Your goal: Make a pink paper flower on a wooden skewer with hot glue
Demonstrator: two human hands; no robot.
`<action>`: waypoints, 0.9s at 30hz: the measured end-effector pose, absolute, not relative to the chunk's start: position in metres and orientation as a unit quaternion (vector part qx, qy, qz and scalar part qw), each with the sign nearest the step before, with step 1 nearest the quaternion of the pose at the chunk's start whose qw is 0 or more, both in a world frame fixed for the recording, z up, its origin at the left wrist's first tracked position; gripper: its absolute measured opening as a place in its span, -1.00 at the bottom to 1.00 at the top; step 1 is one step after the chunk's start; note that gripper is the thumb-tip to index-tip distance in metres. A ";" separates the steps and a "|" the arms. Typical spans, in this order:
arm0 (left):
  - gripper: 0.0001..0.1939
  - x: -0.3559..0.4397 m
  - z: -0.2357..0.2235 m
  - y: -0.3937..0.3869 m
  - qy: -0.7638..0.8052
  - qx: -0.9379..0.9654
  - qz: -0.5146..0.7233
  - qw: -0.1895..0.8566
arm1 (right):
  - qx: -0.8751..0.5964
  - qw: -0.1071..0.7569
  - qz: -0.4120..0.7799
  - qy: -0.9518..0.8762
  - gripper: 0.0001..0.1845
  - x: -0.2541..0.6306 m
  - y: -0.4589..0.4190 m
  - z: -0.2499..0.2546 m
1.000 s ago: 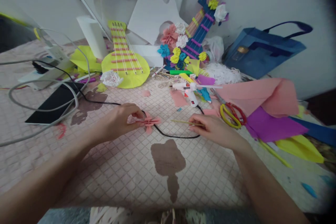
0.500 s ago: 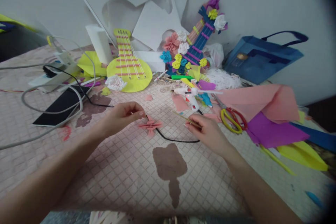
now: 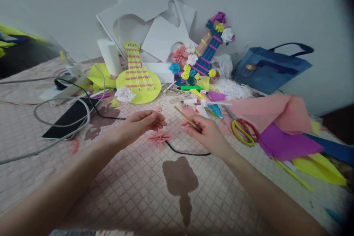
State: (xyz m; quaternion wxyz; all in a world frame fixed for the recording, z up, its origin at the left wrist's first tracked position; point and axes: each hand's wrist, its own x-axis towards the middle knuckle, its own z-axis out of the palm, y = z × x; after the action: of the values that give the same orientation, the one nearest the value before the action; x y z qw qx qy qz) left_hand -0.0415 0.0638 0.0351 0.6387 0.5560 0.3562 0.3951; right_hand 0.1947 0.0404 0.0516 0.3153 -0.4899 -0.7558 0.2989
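Left hand (image 3: 144, 121) now off pink flower (image 3: 159, 138), fingers loose, empty; flower lies unheld just below. Right hand (image 3: 208, 132), closer now, grips stick (image 3: 184, 117); focus seemingly there.

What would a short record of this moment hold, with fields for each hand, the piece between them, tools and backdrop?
Left hand: left hand, fingers loosely curled, nothing seen held
Right hand: right hand, gripping a thin stick that points up and left
Between hands: pink folded-paper piece on the table, a black cord meeting its right side
Tools: glue gun beyond the right hand; scissors with red and yellow handles
Sheets at right: pink, purple
Backdrop: yellow paper guitar, blue bag
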 end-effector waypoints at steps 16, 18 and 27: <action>-0.78 -0.010 0.048 0.074 0.314 0.436 0.435 0.722 | -0.474 0.427 0.207 -0.741 -0.78 0.155 0.050 0.058; -0.78 -0.010 0.046 0.074 0.304 0.429 0.438 0.729 | -0.474 0.422 0.181 -0.751 -0.78 0.150 0.050 0.056; -0.86 -0.010 0.044 0.069 0.318 0.380 0.455 0.740 | -0.448 0.398 0.054 -0.799 -0.92 0.141 0.056 0.039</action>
State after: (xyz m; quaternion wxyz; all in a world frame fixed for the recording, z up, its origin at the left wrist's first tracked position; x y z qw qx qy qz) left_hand -0.0097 0.0691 0.0436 0.7396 0.3801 0.3181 0.4555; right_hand 0.1412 0.0558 0.0387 0.3977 -0.4483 -0.7987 0.0538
